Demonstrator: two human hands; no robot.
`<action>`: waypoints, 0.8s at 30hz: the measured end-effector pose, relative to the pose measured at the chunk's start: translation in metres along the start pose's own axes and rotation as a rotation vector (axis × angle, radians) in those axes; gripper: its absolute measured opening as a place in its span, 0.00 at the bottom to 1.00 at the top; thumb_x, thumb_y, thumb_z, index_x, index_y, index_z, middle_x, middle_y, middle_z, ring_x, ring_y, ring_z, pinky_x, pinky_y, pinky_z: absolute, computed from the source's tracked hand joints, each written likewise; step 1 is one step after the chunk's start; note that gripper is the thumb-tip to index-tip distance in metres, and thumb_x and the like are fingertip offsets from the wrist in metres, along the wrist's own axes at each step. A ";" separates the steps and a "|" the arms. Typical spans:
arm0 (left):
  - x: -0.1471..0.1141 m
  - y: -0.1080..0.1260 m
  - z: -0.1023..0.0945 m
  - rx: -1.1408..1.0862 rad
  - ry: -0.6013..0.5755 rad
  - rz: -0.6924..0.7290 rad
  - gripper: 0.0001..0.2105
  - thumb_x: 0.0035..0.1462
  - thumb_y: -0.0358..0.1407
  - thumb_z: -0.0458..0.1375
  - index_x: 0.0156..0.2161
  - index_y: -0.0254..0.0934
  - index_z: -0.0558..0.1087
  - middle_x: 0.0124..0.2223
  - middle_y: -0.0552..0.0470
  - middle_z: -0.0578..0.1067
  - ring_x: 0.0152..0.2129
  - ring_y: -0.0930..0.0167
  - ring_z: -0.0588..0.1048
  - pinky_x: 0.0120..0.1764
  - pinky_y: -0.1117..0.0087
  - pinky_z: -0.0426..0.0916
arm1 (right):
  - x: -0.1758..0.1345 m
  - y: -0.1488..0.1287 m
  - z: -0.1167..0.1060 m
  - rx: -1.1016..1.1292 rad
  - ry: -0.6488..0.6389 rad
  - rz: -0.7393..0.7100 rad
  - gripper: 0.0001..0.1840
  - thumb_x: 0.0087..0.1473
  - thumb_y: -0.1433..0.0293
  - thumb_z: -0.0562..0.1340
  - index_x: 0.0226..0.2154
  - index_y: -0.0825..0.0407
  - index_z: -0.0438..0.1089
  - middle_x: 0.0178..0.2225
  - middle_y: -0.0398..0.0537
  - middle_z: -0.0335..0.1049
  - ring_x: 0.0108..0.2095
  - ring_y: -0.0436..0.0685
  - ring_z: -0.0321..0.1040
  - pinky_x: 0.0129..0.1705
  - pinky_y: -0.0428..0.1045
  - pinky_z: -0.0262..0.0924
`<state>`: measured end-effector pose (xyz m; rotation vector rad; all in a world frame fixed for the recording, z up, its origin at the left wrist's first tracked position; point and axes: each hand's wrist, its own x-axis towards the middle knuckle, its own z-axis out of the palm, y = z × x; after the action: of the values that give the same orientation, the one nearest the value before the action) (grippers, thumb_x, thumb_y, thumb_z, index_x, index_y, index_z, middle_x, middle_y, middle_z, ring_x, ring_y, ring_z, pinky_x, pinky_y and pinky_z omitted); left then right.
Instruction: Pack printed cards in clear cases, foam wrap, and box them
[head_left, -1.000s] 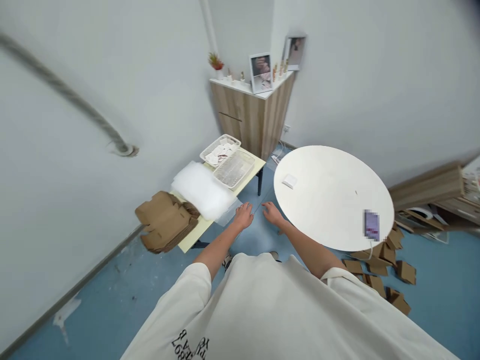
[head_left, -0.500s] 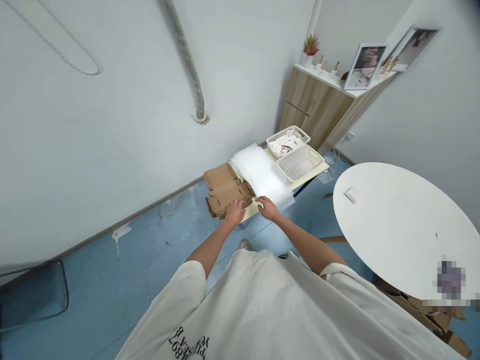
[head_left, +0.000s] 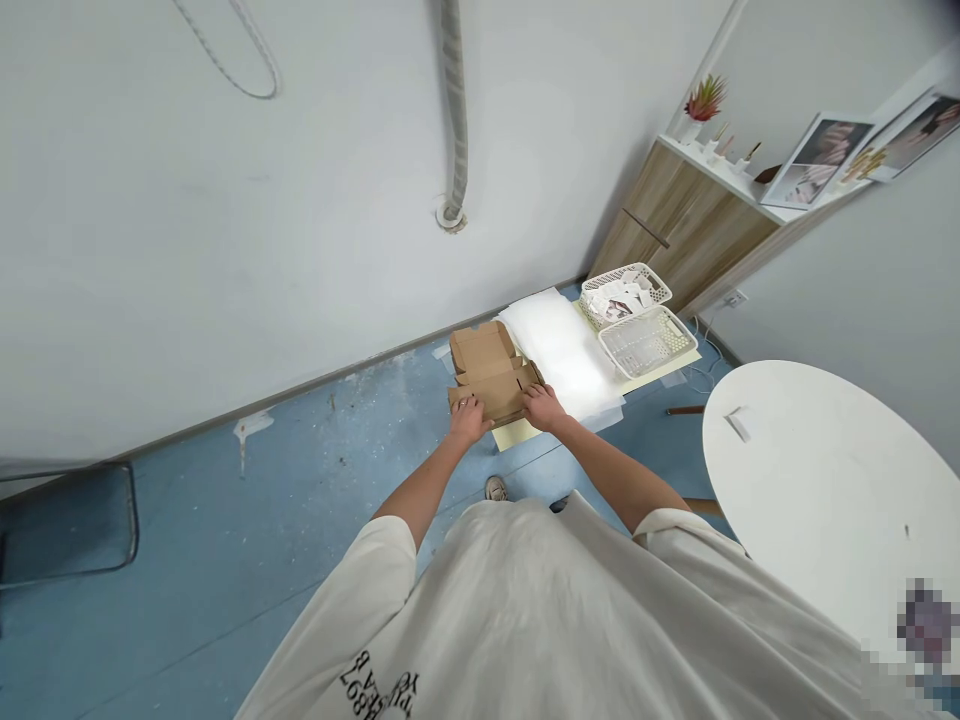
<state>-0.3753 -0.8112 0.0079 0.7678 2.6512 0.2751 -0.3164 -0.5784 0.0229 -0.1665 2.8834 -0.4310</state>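
An unfolded brown cardboard box (head_left: 484, 352) lies at the left end of a low pale-yellow table (head_left: 514, 434), its lid panel standing away from me. My left hand (head_left: 469, 420) grips the box's near left edge, fingers over the top of the cardboard. On the near right corner, by a raised side flap, my right hand (head_left: 543, 407) is closed around the edge. The thumbs and the underside of the box are hard to make out. Just right of the box lies a stack of white foam sheets (head_left: 566, 345).
Two white plastic baskets stand on the table's right part: the far basket (head_left: 660, 285) holds white packets. A wooden cabinet (head_left: 675, 225) rises behind them. To the right is a round white table (head_left: 817, 470); a dark-framed chair (head_left: 67, 520) is at far left.
My right hand has moved from beside the box onto its right corner. The cardboard sits straighter, with its side flap folded up. The camera view has swung left.
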 end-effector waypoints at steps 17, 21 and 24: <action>-0.013 0.003 -0.003 0.130 0.171 0.181 0.18 0.62 0.29 0.49 0.53 0.41 0.75 0.57 0.41 0.71 0.57 0.55 0.63 0.62 0.43 0.47 | 0.014 -0.011 -0.001 -0.296 0.021 0.064 0.23 0.60 0.69 0.53 0.55 0.54 0.70 0.50 0.62 0.72 0.55 0.69 0.58 0.65 0.66 0.27; -0.023 0.009 -0.025 0.161 0.286 0.274 0.19 0.63 0.28 0.47 0.55 0.39 0.73 0.52 0.41 0.75 0.57 0.57 0.65 0.63 0.45 0.45 | 0.012 -0.012 -0.007 -0.320 0.101 0.033 0.23 0.60 0.70 0.54 0.56 0.54 0.70 0.49 0.61 0.72 0.52 0.68 0.61 0.65 0.64 0.28; -0.027 0.013 -0.041 0.179 0.338 0.285 0.20 0.63 0.27 0.47 0.56 0.38 0.72 0.54 0.41 0.74 0.56 0.58 0.66 0.64 0.48 0.46 | 0.013 -0.011 -0.014 -0.328 0.145 0.011 0.24 0.60 0.72 0.53 0.57 0.53 0.69 0.47 0.59 0.74 0.50 0.66 0.63 0.63 0.62 0.31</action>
<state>-0.3639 -0.8183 0.0569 1.2616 2.9040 0.2626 -0.3312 -0.5867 0.0367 -0.1779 3.0776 0.0378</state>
